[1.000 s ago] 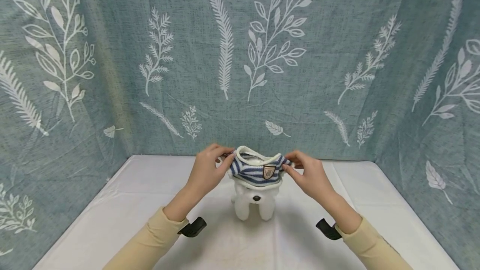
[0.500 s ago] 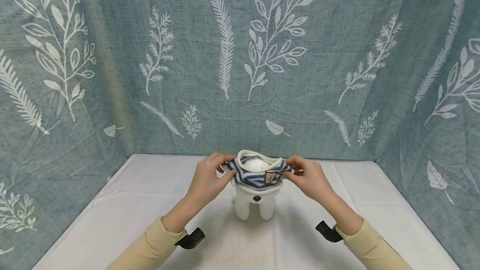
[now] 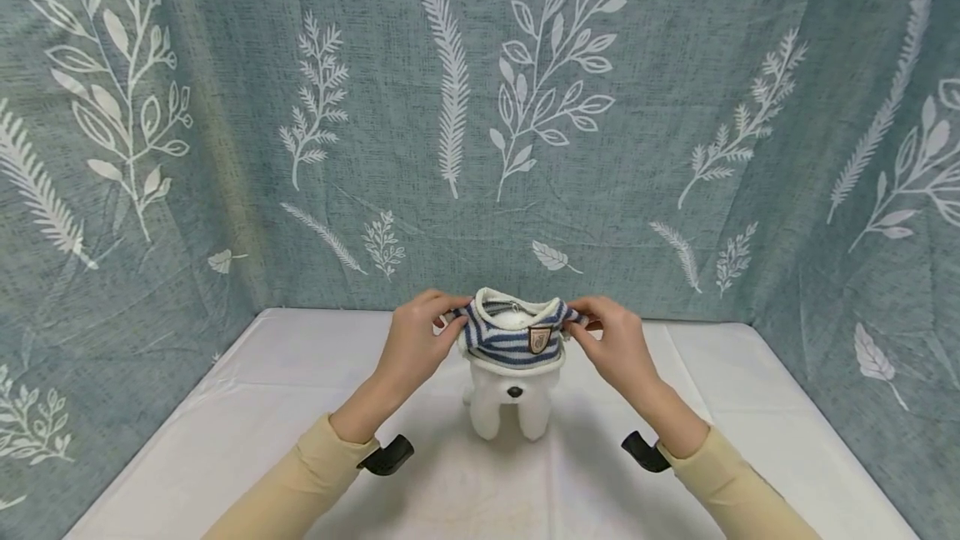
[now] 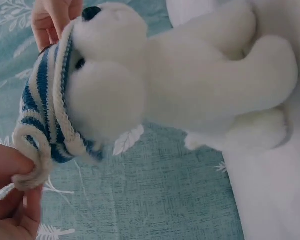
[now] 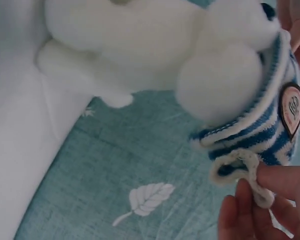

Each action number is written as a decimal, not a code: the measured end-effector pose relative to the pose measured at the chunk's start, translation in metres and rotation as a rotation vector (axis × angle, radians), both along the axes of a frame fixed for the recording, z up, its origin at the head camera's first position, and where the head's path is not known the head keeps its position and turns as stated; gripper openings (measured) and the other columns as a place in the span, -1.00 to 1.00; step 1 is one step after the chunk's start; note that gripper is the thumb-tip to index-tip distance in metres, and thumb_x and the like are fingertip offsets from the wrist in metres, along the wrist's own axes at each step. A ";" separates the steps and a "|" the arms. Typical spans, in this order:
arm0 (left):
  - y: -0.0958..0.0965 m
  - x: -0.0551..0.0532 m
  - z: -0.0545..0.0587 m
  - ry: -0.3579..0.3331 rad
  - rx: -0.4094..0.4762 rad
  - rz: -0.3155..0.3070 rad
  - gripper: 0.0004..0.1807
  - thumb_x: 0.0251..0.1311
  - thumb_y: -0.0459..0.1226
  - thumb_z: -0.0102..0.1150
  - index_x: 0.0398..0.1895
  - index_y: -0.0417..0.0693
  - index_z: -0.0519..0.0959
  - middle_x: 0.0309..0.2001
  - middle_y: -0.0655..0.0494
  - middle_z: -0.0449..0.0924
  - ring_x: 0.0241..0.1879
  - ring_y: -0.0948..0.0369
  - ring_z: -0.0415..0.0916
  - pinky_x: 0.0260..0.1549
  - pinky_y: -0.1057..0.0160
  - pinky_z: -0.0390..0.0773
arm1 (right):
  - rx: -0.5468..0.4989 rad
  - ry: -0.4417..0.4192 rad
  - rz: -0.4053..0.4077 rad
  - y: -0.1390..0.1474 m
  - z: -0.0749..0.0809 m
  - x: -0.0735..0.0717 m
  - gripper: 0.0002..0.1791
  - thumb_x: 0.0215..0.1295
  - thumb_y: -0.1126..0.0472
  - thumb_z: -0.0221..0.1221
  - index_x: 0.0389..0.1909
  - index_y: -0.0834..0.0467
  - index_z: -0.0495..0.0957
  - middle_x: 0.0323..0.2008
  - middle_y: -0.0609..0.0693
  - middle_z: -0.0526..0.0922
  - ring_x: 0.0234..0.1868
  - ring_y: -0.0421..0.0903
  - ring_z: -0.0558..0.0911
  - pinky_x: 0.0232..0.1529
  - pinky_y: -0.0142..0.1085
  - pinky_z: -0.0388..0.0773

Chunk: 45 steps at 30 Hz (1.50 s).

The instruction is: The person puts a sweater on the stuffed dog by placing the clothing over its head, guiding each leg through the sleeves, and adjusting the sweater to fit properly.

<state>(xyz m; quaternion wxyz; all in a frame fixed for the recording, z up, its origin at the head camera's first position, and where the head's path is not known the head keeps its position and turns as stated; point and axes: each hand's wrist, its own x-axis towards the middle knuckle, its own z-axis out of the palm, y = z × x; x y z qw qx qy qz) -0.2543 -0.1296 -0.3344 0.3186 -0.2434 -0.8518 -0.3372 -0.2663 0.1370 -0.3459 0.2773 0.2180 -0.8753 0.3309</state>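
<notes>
A white plush dog (image 3: 504, 407) stands upright on its legs in the head view, its black nose showing. Over the top of its head sits a small blue-and-white striped knit sweater (image 3: 513, 348) with a badge (image 3: 539, 339) on its front. White fur shows through the sweater's neck opening. My left hand (image 3: 423, 332) pinches the sleeve on the left, and my right hand (image 3: 613, 340) pinches the one on the right. In the left wrist view the cream sleeve cuff (image 4: 32, 155) lies between thumb and fingers. The right wrist view shows the other cuff (image 5: 240, 167) pinched likewise. The hem crosses the dog's face near its eyes.
A white cloth (image 3: 300, 407) covers the table under the dog. Blue-green curtains (image 3: 360, 148) with white leaf prints hang behind and on both sides. A black wrist mount (image 3: 388, 455) is strapped under the left wrist, and a similar mount (image 3: 645, 451) under the right.
Both hands first lowered the sweater, baring more white fur in the neck opening, then raised it slightly again. The dog stays in place and both sleeves remain pinched.
</notes>
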 end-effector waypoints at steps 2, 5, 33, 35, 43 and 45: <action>0.001 -0.001 -0.001 -0.045 -0.023 0.013 -0.77 0.10 -0.39 0.30 -0.15 -0.08 0.70 -0.27 0.06 0.64 -0.41 0.29 0.53 -0.44 0.30 0.57 | 0.012 -0.021 -0.009 -0.001 -0.003 -0.001 -0.78 0.15 0.32 0.30 -0.16 0.18 0.63 -0.26 0.02 0.67 -0.32 -0.13 0.62 -0.28 -0.28 0.63; 0.000 0.000 -0.003 -0.129 -0.058 0.029 -0.80 0.12 -0.37 0.28 -0.16 -0.09 0.70 -0.29 0.06 0.64 -0.45 0.31 0.50 -0.46 0.36 0.53 | 0.032 -0.097 -0.018 -0.001 -0.008 -0.001 -0.77 0.17 0.31 0.28 -0.13 0.20 0.63 -0.29 0.03 0.66 -0.34 -0.14 0.62 -0.30 -0.29 0.62; -0.012 0.015 -0.003 -0.361 -0.155 0.014 -0.76 0.31 -0.23 0.10 -0.03 -0.05 0.64 -0.19 0.07 0.60 -0.22 0.15 0.50 -0.31 0.20 0.51 | 0.118 -0.375 0.016 0.009 -0.008 0.016 -0.76 0.27 0.19 0.21 -0.05 0.12 0.58 -0.31 -0.03 0.66 -0.25 -0.09 0.66 -0.33 -0.26 0.58; -0.015 0.019 -0.004 -0.297 -0.103 0.039 -0.75 0.30 -0.20 0.12 -0.02 -0.03 0.62 -0.16 0.08 0.59 -0.19 0.15 0.51 -0.28 0.19 0.52 | 0.081 -0.398 -0.005 0.013 -0.007 0.019 -0.64 0.28 0.15 0.20 0.08 0.14 0.51 -0.22 0.01 0.66 -0.19 -0.05 0.67 -0.28 -0.22 0.60; -0.024 0.037 -0.013 -0.208 0.125 0.001 -0.94 0.13 -0.19 0.31 -0.38 0.11 0.61 -0.44 0.29 0.58 -0.44 0.34 0.47 -0.46 0.33 0.48 | -0.073 -0.498 -0.062 0.025 -0.011 0.033 -0.60 0.26 -0.01 0.21 0.03 0.10 0.49 -0.23 -0.03 0.70 -0.18 -0.09 0.66 -0.20 -0.21 0.59; -0.026 0.039 -0.016 -0.326 0.155 -0.048 -0.94 0.10 -0.16 0.33 -0.43 0.15 0.62 -0.47 0.31 0.60 -0.47 0.33 0.48 -0.46 0.34 0.49 | -0.095 -0.529 -0.047 0.025 -0.013 0.034 -0.69 0.25 -0.03 0.22 -0.10 0.07 0.57 -0.30 -0.07 0.70 -0.25 -0.16 0.65 -0.24 -0.25 0.57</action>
